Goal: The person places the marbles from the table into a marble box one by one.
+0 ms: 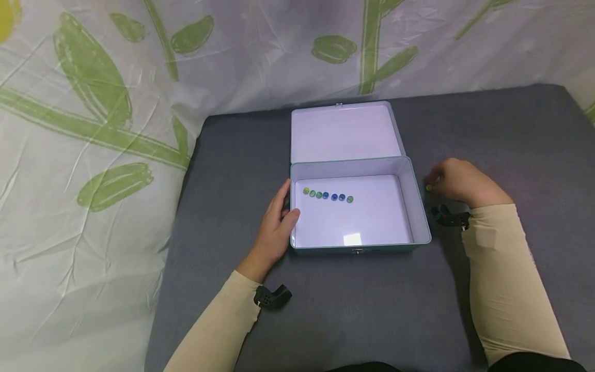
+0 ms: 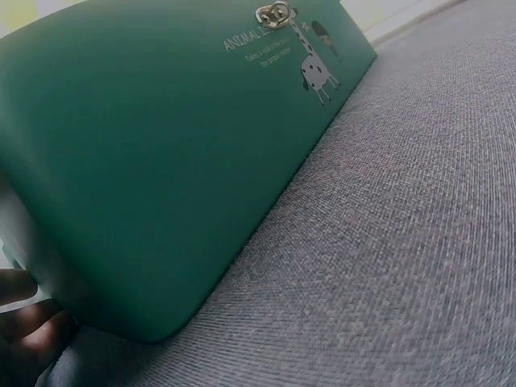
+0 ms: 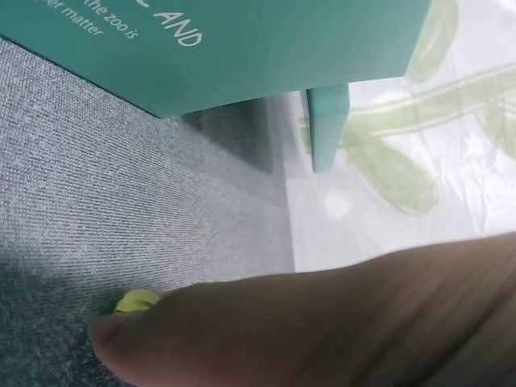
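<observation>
A green tin box [image 1: 362,249] with a white inside stands on the cloth, its lid [image 1: 346,135] folded back. My left hand [image 1: 273,227] grips the box's left wall, thumb over the rim and fingers along the outside. In the left wrist view, the fingers [image 2: 31,322] touch the box's lower side. Inside, several small glass marbles [image 1: 334,197], yellow, green and blue, lie in a row near the back left. To the right of the box, my right hand [image 1: 467,183] pinches a yellow-green marble [image 3: 137,301] between thumb and fingers, low over the cloth.
A dark grey cloth [image 1: 353,305] covers the table. Behind it and on the left hangs a white sheet [image 1: 260,57] with green leaf prints. A metal clasp [image 2: 274,14] sticks out from the box's front. Black cameras [image 1: 272,297] sit on both wrists.
</observation>
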Tool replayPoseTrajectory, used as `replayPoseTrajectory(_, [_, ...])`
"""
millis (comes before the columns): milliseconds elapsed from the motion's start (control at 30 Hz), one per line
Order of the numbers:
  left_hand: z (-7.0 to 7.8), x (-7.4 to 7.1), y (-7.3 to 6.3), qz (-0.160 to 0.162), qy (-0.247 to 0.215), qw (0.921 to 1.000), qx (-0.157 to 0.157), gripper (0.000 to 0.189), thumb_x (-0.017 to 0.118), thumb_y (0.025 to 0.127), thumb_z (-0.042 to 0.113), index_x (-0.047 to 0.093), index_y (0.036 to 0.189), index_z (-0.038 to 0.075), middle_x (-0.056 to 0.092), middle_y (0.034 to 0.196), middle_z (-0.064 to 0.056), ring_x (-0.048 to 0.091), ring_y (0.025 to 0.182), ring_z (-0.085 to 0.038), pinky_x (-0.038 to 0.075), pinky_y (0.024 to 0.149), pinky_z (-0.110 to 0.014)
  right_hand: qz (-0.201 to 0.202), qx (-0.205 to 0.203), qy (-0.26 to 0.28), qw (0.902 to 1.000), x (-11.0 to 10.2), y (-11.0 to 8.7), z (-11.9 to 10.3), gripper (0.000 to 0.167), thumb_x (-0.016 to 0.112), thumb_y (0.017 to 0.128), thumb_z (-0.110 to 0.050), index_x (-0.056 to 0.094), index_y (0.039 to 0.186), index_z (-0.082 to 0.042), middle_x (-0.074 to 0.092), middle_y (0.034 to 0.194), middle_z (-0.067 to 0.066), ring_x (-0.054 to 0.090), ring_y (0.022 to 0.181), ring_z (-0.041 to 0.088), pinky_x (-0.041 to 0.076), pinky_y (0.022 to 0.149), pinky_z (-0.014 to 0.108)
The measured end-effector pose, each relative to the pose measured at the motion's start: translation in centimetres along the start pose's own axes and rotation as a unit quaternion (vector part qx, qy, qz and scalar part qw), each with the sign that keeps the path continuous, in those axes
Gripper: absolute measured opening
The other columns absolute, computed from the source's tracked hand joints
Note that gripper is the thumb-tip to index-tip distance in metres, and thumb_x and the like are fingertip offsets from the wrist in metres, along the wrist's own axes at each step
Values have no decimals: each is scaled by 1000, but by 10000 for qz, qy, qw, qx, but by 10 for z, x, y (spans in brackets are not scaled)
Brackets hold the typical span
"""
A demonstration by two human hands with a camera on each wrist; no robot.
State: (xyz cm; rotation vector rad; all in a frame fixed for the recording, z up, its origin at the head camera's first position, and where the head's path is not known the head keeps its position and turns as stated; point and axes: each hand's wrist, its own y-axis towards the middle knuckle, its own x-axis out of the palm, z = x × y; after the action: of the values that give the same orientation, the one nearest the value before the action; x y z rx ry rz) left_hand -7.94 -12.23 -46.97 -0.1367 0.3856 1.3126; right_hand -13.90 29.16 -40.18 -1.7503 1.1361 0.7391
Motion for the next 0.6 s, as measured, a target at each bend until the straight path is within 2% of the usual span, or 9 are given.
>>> replayPoseTrajectory(367, [-1, 0, 1, -14, -17, 10000, 38, 68, 47, 105, 25, 24, 169, 19, 28, 171, -7, 33, 152, -23, 37, 117, -54, 73, 72, -45, 9999, -5, -2, 0, 27, 68, 93, -10, 75, 109, 9, 71, 114, 33, 66, 101, 49, 51, 83, 63])
replayPoseTrajectory(600, [-1, 0, 0, -1, -21, 10000, 64, 68, 47, 105, 24, 25, 168, 18, 30, 170, -7, 35, 150, -23, 38, 116, -53, 140, 169, -66, 9997, -13, -10, -4, 31, 66, 95, -14, 74, 113, 10, 68, 118, 35, 67, 100, 48, 51, 82, 63])
